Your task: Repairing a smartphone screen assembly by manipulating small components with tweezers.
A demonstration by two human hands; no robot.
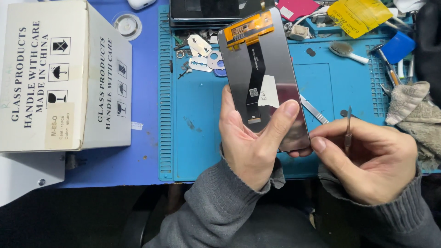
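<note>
Blue silicone work mat (202, 138) spreads under everything, with a white cardboard box (59, 78) standing at its left edge. Above the mat's middle, tilted slightly right, the phone display panel (266, 78) shows its dark grey, glossy back: an orange flex strip crosses the top, a black ribbon cable runs down the centre, and a white label patch sits beside it. Left hand (250, 138) grips the panel's lower end, thumb pressed on its back. Right hand (367, 156) is closed around thin metal tweezers (348, 128), held upright just beside the panel's lower right corner.
</note>
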